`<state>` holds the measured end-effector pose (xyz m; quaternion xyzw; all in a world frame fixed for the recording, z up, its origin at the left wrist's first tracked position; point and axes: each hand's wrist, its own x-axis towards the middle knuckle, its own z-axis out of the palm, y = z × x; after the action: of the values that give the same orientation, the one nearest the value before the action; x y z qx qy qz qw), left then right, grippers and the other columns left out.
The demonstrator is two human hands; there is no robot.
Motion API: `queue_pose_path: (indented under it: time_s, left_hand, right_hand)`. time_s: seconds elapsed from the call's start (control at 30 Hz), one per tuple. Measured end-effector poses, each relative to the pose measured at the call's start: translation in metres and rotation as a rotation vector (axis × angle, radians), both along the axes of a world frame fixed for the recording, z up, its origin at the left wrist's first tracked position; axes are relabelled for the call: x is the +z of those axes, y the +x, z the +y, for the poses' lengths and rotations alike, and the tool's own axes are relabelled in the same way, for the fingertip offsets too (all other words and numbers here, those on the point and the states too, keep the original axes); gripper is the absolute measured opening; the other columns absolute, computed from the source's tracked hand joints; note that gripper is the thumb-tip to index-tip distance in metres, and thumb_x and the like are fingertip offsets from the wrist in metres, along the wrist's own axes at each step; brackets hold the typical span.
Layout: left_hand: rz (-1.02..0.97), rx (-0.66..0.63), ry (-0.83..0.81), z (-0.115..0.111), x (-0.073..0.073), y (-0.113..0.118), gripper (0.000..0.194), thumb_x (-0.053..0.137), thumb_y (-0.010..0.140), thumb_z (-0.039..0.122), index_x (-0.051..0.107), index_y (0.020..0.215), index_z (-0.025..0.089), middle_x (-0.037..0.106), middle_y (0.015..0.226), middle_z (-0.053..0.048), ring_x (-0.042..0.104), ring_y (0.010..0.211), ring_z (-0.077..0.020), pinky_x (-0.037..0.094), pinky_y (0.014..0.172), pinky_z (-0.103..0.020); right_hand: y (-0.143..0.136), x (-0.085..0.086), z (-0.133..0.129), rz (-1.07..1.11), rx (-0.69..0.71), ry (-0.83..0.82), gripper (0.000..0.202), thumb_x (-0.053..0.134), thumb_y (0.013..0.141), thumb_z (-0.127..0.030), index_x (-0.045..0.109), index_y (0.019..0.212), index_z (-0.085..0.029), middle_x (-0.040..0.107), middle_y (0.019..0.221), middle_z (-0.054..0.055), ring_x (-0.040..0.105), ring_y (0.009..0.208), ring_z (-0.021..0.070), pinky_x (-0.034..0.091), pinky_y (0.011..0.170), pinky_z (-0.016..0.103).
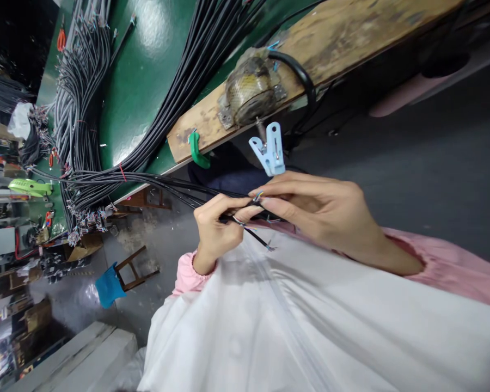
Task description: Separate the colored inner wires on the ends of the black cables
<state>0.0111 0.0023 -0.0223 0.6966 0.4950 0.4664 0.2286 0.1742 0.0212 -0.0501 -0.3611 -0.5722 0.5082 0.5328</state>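
1. Several slim black round cables (255,236) run into your left hand (220,223), its thumb and fingers pinching them near their ends.
2. Your right hand (318,209) pinches thin coloured wire cores (258,196) between thumb and forefinger.
3. The cables stretch from the glossy green tabletop (126,98) to above your white garment (237,321).

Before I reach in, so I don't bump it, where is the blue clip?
In the head view, the blue clip is just right of centre, by the metal shaft at the edge of the board and just above the right hand.
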Motion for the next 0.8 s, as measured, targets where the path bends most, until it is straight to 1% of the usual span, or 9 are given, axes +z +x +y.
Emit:
queue_pose_path:
  time_s: [0.17,0.23,0.3,0.37,0.47,0.5,0.57,0.63,0.8]
  left_hand:
    - [0.072,0.009,-0.005,-0.001,0.002,0.001,0.025,0.071,0.095,0.035,0.076,0.079,0.016,0.073,0.065,0.0,0.061,0.053,-0.0073,0.043,0.049,-0.018]
    - [0.085,0.019,-0.031,-0.002,0.003,0.002,0.029,0.067,0.098,0.035,0.075,0.079,0.016,0.073,0.065,-0.001,0.062,0.055,-0.0079,0.045,0.051,-0.019]
    - [0.075,0.016,-0.064,-0.003,0.005,0.001,0.034,0.062,0.101,0.037,0.075,0.077,0.017,0.072,0.063,-0.001,0.062,0.055,-0.0083,0.046,0.053,-0.019]
    - [0.041,-0.005,-0.125,-0.003,0.008,0.0,0.039,0.059,0.102,0.04,0.075,0.075,0.018,0.07,0.061,0.0,0.06,0.053,-0.0084,0.046,0.052,-0.02]
    - [-0.042,-0.029,-0.264,-0.003,0.013,-0.002,0.045,0.058,0.102,0.045,0.073,0.069,0.018,0.067,0.058,0.0,0.057,0.051,-0.0083,0.045,0.052,-0.022]
    - [-0.073,-0.031,-0.302,-0.003,0.015,-0.002,0.045,0.059,0.101,0.046,0.072,0.068,0.018,0.066,0.058,0.0,0.056,0.051,-0.0083,0.045,0.053,-0.022]
    - [-0.123,-0.027,-0.335,-0.003,0.016,-0.002,0.045,0.061,0.1,0.047,0.072,0.067,0.018,0.064,0.057,0.001,0.056,0.051,-0.0082,0.045,0.054,-0.023]
    - [-0.136,-0.026,-0.317,-0.003,0.015,-0.002,0.043,0.063,0.099,0.047,0.073,0.068,0.018,0.065,0.058,0.0,0.055,0.05,-0.0078,0.044,0.052,-0.022]
    - [-0.115,0.023,-0.196,-0.001,0.004,0.003,0.037,0.069,0.094,0.047,0.076,0.073,0.018,0.067,0.06,0.001,0.053,0.046,-0.0065,0.042,0.047,-0.02]
  right_hand:
    - [-0.009,-0.001,-0.004,-0.092,-0.194,0.091,0.014,0.067,0.092,-0.021,0.072,0.08,-0.027,0.074,0.076,0.001,0.067,0.065,0.0179,0.053,0.06,0.032]
    - [-0.009,0.001,-0.004,-0.137,-0.212,0.095,0.014,0.066,0.091,-0.021,0.07,0.08,-0.027,0.071,0.075,0.002,0.064,0.063,0.0178,0.051,0.059,0.033]
    - [-0.008,0.003,-0.003,-0.134,-0.159,0.056,0.013,0.067,0.091,-0.025,0.07,0.079,-0.027,0.07,0.074,0.002,0.063,0.063,0.0172,0.051,0.06,0.033]
    - [-0.005,0.004,-0.002,-0.063,-0.067,-0.04,0.016,0.07,0.09,-0.035,0.07,0.077,-0.026,0.07,0.074,0.002,0.063,0.065,0.017,0.052,0.062,0.032]
    - [-0.003,0.003,0.001,0.114,0.092,-0.285,0.032,0.075,0.086,-0.056,0.072,0.078,-0.025,0.072,0.077,0.002,0.066,0.069,0.017,0.057,0.064,0.031]
    - [-0.003,0.002,0.001,0.17,0.118,-0.368,0.037,0.076,0.083,-0.062,0.073,0.08,-0.025,0.072,0.078,0.002,0.067,0.07,0.0169,0.058,0.065,0.031]
    - [-0.004,0.001,0.0,0.249,0.121,-0.485,0.044,0.079,0.077,-0.069,0.075,0.082,-0.025,0.073,0.08,0.001,0.068,0.071,0.0166,0.06,0.067,0.03]
    - [-0.005,0.002,0.0,0.282,0.102,-0.512,0.045,0.081,0.074,-0.07,0.077,0.084,-0.027,0.075,0.083,0.001,0.07,0.074,0.0169,0.061,0.069,0.029]
    - [-0.008,0.01,0.0,0.226,0.099,-0.42,0.038,0.08,0.078,-0.064,0.078,0.079,-0.026,0.078,0.087,0.002,0.074,0.084,0.0186,0.063,0.075,0.031]
